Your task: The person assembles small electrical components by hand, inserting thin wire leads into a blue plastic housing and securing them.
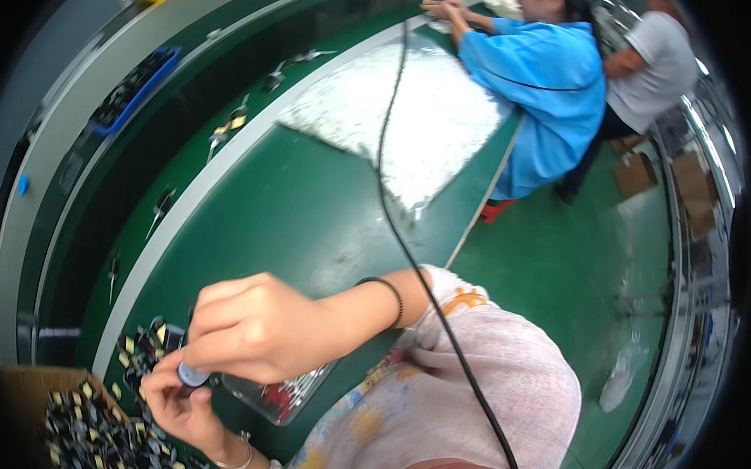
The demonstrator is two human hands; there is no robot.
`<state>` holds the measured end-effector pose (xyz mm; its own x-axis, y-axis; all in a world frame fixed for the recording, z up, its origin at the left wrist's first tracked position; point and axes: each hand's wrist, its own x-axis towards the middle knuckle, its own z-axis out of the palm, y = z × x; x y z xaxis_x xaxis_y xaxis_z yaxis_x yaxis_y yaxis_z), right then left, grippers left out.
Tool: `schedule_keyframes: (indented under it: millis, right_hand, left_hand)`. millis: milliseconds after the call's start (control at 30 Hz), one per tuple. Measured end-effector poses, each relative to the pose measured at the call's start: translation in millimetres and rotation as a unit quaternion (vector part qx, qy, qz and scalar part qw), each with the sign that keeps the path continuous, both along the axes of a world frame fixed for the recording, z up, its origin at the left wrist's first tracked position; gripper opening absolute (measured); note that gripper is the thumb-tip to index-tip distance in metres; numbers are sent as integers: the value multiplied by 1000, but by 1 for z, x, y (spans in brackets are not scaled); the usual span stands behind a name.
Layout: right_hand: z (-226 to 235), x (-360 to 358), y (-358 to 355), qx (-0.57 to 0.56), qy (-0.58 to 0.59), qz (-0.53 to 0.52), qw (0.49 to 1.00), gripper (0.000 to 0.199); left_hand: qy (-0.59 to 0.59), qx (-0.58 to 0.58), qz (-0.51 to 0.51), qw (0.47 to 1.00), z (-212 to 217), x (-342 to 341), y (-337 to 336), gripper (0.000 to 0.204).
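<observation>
My left hand (179, 409), with a bracelet at the wrist, is closed around a small dark part with a grey-blue round end (193, 374). From above, my right hand (252, 329) meets it, its fingers curled and pressed at the same part; whatever else lies between them is hidden. A dark coiled band circles my right wrist. Just beyond the hands lies a pile of small black parts with yellow pieces (144, 350). Beneath my right hand is a clear shallow tray (258, 408) with red and silvery small pieces, partly covered.
A cardboard box (23, 383) of similar black-and-yellow parts stands at lower left. Along the left runs a green conveyor (136, 226) with spaced parts and a blue bin (136, 102) beyond. A white sheet (413, 112) covers the far table. A black cable (383, 144) hangs across; a blue-clad co-worker (554, 92) sits beyond.
</observation>
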<state>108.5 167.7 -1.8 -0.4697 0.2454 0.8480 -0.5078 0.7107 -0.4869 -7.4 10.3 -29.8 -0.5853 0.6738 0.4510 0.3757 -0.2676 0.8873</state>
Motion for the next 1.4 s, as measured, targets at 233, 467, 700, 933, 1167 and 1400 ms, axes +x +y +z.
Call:
schedule_keyframes:
  millis: [233, 467, 700, 933, 1167, 1400]
  right_hand:
    - [-4, 2, -1, -2, 15, 8, 1000, 9]
    - [-17, -9, -9, 30, 102, 16, 994, 7]
    - [-14, -12, -12, -55, 75, 112, 989, 12]
    - [-11, -6, -10, -52, 37, 88, 994, 14]
    - [-8, -25, -1, -127, -75, 108, 983, 27]
    - [-16, -26, 10, -137, -118, 63, 982, 23]
  left_hand:
    - [33, 7, -10, 999, -5, -2, 3, 31]
    - [106, -6, 69, 992, 2, 12, -7, 23]
    - [63, -2, 40, 997, 9, 13, -12, 32]
    - [100, 30, 55, 993, 17, 27, 0, 25]
    - [-106, 73, -18, 991, 5, 1, 12, 22]
    - [-162, 69, -62, 982, 1, -6, 16, 20]
